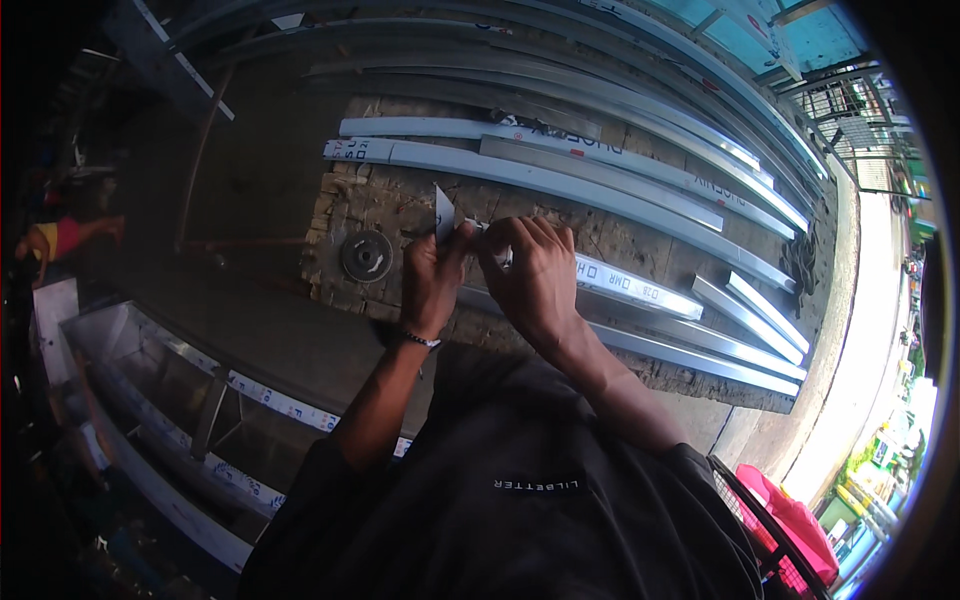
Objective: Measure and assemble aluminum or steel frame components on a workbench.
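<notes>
Worn workbench (385, 200), pale piece (444, 214), held in hands (432, 282) (537, 275)

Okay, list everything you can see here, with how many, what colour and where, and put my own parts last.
Flat piece: one, pale, upright in the left hand
Long metal profiles: many, overlapping, silvery to pale blue, across the bench and beyond
Short metal bars: two, silvery, right end of the bench
Round disc: one, grey, left end of the bench
Workbench: one, worn brown, centre
Metal frame: one, silvery, lower left
Another person: one, yellow and red clothing, blurred, far left
Pink-red sheet: one, lower right
Bracelet: one, dark with pale parts, left wrist
Shirt: one, black, bottom centre
Left hand: one, brown, centre
Right hand: one, brown, right of the left hand
</notes>
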